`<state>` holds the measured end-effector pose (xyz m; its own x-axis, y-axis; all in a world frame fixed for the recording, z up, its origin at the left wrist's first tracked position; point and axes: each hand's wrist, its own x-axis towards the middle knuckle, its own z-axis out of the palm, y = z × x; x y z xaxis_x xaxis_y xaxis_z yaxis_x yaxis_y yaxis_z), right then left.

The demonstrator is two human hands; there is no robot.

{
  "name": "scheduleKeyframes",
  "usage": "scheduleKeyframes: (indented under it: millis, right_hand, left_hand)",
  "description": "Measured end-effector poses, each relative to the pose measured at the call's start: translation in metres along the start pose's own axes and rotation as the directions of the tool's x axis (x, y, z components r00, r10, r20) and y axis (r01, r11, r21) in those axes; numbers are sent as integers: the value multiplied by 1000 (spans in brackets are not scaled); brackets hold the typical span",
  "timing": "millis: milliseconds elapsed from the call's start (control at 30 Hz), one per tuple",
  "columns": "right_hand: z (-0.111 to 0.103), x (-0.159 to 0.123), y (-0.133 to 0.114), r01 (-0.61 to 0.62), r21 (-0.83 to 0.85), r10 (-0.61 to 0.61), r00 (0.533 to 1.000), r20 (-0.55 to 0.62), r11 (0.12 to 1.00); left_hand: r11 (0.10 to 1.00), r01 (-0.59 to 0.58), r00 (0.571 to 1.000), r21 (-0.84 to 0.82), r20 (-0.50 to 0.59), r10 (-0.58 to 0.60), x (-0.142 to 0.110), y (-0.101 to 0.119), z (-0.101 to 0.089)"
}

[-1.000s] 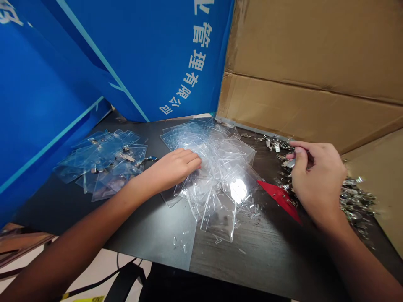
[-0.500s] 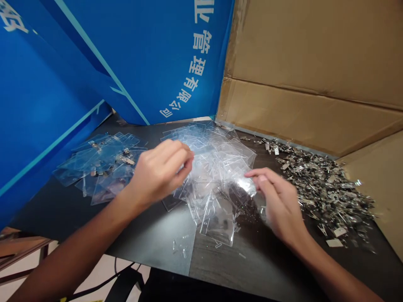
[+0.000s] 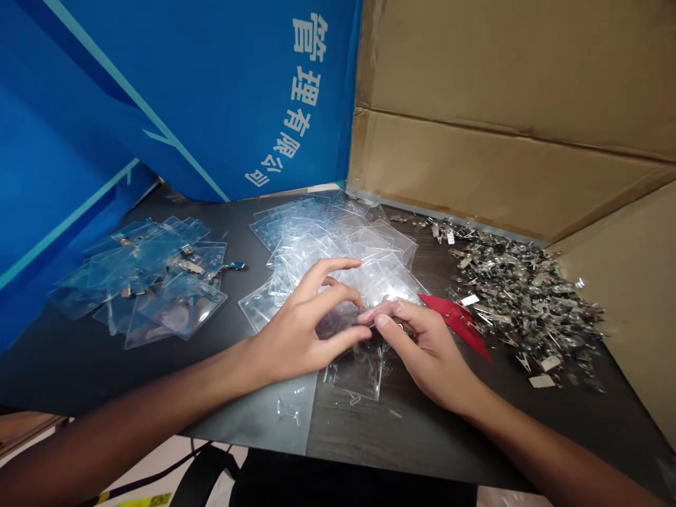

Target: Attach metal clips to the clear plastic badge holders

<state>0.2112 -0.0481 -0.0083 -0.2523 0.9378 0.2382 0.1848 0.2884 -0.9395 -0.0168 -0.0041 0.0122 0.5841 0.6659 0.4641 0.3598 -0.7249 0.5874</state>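
A heap of clear plastic badge sleeves [image 3: 338, 246] lies in the middle of the dark table [image 3: 422, 415]. My left hand [image 3: 306, 331] and my right hand [image 3: 422, 345] meet at the heap's near edge, fingertips almost touching. Between them they pinch one clear sleeve [image 3: 343, 325]. My right thumb and forefinger press something small and metallic against it; I cannot make out its shape. A heap of small metal clips [image 3: 522, 296] lies to the right of my right hand.
A second pile of sleeves with clips attached [image 3: 153, 282] lies at the left. A red flat piece [image 3: 459, 320] lies between the sleeves and the clips. Blue printed panels [image 3: 184, 98] stand behind at left, cardboard walls [image 3: 501, 127] behind and at right.
My right hand left the clip heap and came left to the sleeves. My left hand lifted a sleeve and brought it toward my right hand. The two hands now meet.
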Motion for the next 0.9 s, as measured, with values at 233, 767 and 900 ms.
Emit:
scheduleKeyframes:
  millis: [233, 767, 900]
  right_hand:
    - [1, -3, -2, 121, -162, -112, 992, 66, 979]
    - [0, -2, 0, -284, 249, 331, 927, -175, 926]
    - [-2, 2, 0, -304, 396, 339, 941, -19, 866]
  left_hand:
    - [843, 359, 933, -401, 138, -332, 3, -6, 6]
    - [976, -208, 950, -65, -253, 186, -2, -14, 5]
    - [967, -253, 949, 18, -190, 252, -3, -17, 5]
